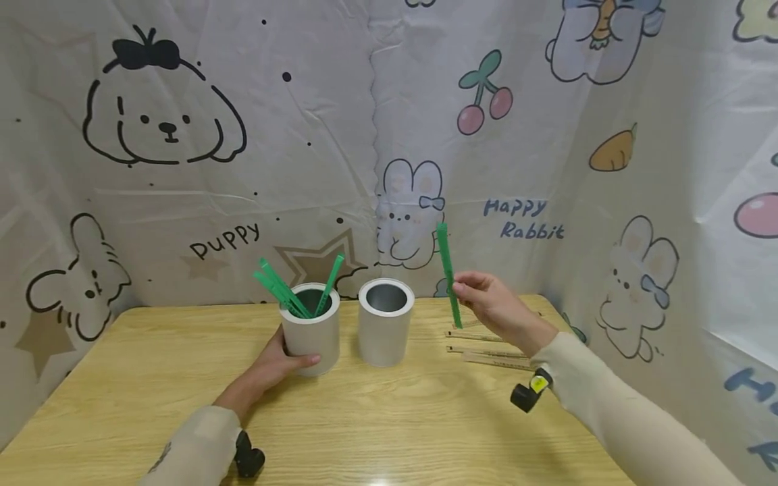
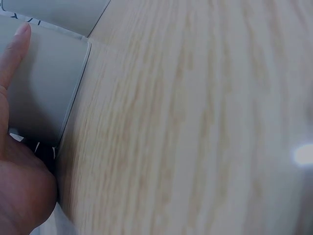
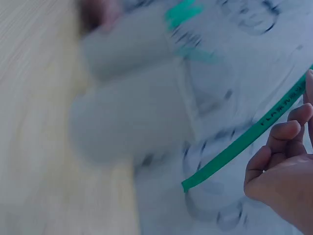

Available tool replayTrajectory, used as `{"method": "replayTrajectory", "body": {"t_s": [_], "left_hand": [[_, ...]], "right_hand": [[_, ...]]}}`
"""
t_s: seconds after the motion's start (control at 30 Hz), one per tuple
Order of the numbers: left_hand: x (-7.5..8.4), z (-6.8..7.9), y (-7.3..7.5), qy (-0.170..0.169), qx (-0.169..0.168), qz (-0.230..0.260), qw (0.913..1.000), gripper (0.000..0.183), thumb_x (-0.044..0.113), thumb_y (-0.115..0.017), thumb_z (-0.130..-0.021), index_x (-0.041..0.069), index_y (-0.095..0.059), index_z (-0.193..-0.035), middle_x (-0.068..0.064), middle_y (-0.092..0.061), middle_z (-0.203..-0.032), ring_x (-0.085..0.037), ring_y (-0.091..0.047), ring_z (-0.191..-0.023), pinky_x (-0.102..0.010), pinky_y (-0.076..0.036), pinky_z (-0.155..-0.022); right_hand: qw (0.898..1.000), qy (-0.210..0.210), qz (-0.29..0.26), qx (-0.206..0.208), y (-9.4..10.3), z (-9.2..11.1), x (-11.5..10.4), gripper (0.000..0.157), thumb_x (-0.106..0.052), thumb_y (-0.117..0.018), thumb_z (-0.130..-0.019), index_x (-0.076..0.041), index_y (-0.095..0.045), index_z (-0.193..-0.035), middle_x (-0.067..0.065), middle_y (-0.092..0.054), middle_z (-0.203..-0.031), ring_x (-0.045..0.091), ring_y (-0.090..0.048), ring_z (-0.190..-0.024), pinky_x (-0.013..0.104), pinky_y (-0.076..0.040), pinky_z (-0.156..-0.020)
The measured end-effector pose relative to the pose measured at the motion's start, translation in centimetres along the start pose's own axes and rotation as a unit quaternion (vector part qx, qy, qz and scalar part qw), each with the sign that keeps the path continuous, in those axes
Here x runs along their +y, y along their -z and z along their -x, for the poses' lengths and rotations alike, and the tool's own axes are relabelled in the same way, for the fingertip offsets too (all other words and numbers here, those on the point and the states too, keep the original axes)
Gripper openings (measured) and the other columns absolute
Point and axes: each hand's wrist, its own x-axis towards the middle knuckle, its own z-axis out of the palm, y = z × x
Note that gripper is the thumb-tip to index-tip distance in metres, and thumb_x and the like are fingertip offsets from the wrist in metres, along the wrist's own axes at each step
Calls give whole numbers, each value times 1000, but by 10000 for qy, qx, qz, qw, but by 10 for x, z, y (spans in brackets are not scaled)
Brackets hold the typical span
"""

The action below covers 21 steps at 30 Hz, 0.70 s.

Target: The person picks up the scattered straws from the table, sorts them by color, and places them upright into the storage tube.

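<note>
We find, centre-left, the left hand [image 1: 276,364] gripping a cup [image 1: 313,337], likely steadying it; the right hand [image 1: 497,305] pinches a green strip [image 1: 446,256].

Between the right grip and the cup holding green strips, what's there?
Head view shows two things: the held strip, at the right grip itself, then the second cup, beside the cup holding green strips.

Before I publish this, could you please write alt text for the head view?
The right hand holds up a green strip over a table; the left hand grips a white cup holding more green strips. A second cup stands beside it; tan strips lie at right.
</note>
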Motion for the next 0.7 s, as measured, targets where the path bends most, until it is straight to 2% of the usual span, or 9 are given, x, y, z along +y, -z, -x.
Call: {"method": "replayTrajectory", "body": {"t_s": [0.07, 0.17, 0.3, 0.4, 0.5, 0.6, 0.7], "left_hand": [[0, 0, -1, -12, 0, 5, 10000, 108, 27, -81, -86, 10, -6, -162, -20, -25, -164, -42, -27, -151, -61, -23, -124], [0, 0, -2, -3, 25, -5, 10000, 108, 27, -81, -86, 9, -6, -162, -20, -25, -164, -42, -28, -151, -61, -23, -124], [1, 0, -2, -19, 42, -13, 10000, 107, 27, -82, -86, 9, -9, -162, -20, -27, -163, -42, -30, -150, -60, -23, -124], [0, -1, -3, -86, 53, 24, 9999, 106, 26, -82, -85, 8, -11, -161, -21, -29, -162, -41, -32, -149, -59, -25, -124], [-1, -1, -4, -134, 63, 61, 9999, 105, 26, -82, -85, 9, -12, -161, -20, -31, -161, -41, -33, -148, -59, -26, -123], [-2, -1, -3, -135, 107, 73, 9998, 104, 25, -82, -85, 9, -13, -161, -20, -32, -160, -40, -35, -147, -58, -28, -122], [-1, -1, -3, -161, 152, 32, 9998, 102, 26, -82, -85, 8, -15, -160, -20, -35, -159, -40, -37, -146, -57, -29, -121]], "right_hand": [[9967, 200, -784, -28, -21, -13, -11, 22, -10, -58, -102, -24, -74, -95, -12, -70, -90, 6, -59, -86, 23, -48, -90], [9830, 405, -1790, -71, -55, -32, -24, 14, -12, -65, -97, -22, -74, -92, -9, -72, -88, 7, -60, -82, 23, -47, -85], [9646, 556, -2576, -96, -98, -60, -28, 4, -21, -74, -86, -24, -74, -88, -9, -70, -84, 7, -59, -80, 24, -44, -85], [9569, 601, -2840, 21, -126, -80, -25, 8, -21, -70, -89, -26, -75, -85, -10, -67, -79, 6, -56, -78, 24, -41, -84], [9546, 606, -2908, 209, -152, -97, -18, 29, -13, -57, -101, -28, -74, -83, -11, -64, -76, 6, -54, -75, 24, -39, -81], [9589, 435, -2772, 418, -173, -110, -8, 39, -6, -50, -105, -29, -72, -83, -12, -65, -77, 5, -54, -74, 24, -40, -79], [9704, 79, -2335, 615, -186, -118, 3, 26, -8, -55, -104, -22, -74, -94, -12, -66, -82, 5, -56, -77, 23, -43, -80]]}}
